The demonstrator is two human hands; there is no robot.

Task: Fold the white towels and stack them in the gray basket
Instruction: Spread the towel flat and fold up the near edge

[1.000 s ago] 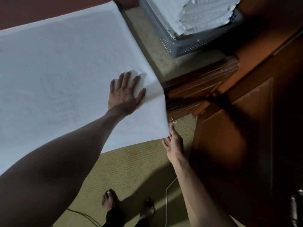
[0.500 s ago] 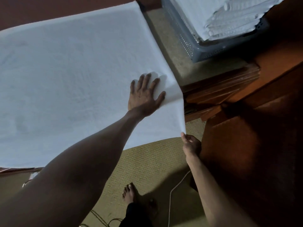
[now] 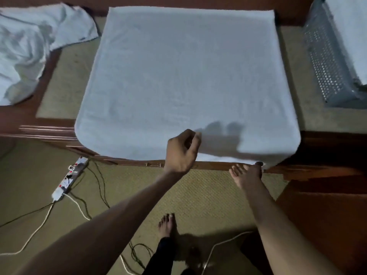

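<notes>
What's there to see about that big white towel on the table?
The white towel looks like terry cloth, spread flat on the wooden table, its near edge hanging over the front. The left hand pinches that edge at the middle; the right hand touches the near right corner.
</notes>
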